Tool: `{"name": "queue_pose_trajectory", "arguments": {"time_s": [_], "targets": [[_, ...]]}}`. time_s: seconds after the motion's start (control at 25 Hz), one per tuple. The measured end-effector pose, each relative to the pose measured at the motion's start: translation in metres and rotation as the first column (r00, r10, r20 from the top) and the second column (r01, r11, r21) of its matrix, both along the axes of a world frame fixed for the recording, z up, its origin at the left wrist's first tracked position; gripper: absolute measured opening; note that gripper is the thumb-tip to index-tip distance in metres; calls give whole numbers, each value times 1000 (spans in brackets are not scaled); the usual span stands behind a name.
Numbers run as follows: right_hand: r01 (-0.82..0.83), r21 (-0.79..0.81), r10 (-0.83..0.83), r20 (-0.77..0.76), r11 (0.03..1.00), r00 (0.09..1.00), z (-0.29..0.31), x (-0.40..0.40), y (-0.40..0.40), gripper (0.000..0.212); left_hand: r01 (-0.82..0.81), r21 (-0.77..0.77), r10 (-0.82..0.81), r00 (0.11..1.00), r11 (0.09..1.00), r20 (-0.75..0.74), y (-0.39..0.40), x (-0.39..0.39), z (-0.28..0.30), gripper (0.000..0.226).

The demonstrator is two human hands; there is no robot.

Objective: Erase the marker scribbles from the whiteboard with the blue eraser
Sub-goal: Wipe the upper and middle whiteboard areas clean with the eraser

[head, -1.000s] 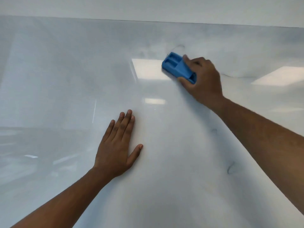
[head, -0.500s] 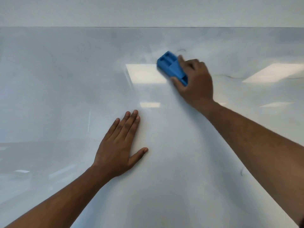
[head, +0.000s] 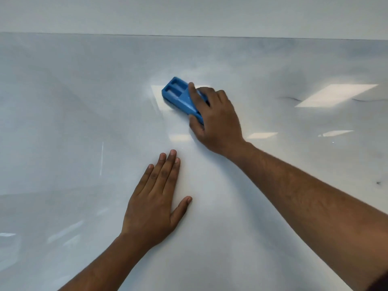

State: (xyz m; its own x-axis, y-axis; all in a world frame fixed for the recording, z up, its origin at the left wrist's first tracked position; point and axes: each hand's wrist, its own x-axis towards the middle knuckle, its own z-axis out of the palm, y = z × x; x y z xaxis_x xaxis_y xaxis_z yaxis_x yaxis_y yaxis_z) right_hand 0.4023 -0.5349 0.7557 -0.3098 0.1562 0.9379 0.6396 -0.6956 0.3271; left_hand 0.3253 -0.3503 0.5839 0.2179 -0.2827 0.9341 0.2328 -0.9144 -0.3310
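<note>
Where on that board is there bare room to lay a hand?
Bare whiteboard left of the blue eraser and left hand, and below the right hand's forearm. Crowded only between the two hands; faint marks remain right.

The whiteboard [head: 84, 101] looked smooth and glossy — it mirrored bright ceiling panels at the right of the frame — with a faint grey haze smeared across it. The blue eraser [head: 178, 95] appeared to be hard, matt moulded plastic.
</note>
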Motion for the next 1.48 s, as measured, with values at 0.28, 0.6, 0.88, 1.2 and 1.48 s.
{"name": "queue_pose_trajectory", "arguments": {"time_s": [0.28,0.6,0.88,1.2,1.48], "targets": [[-45,559,236,-275,828,932,52,0,-26,60,17,0,-17,1000,1000,18,1,0,-2,79],[160,21,-160,29,987,987,-8,11,-35,61,27,-3,-27,999,1000,-17,12,-10,-30,78],[-31,242,76,-178,970,981,-54,-26,36,70,2,-69,-3,1000,998,-15,16,-13,-61,78],[140,342,-45,-270,929,962,-45,12,-51,66,9,-23,-12,993,1000,-115,33,-33,-82,80],[211,-97,-205,71,973,976,-89,-2,-11,62,69,-79,-75,994,995,-84,3,-13,-70,82]]}}
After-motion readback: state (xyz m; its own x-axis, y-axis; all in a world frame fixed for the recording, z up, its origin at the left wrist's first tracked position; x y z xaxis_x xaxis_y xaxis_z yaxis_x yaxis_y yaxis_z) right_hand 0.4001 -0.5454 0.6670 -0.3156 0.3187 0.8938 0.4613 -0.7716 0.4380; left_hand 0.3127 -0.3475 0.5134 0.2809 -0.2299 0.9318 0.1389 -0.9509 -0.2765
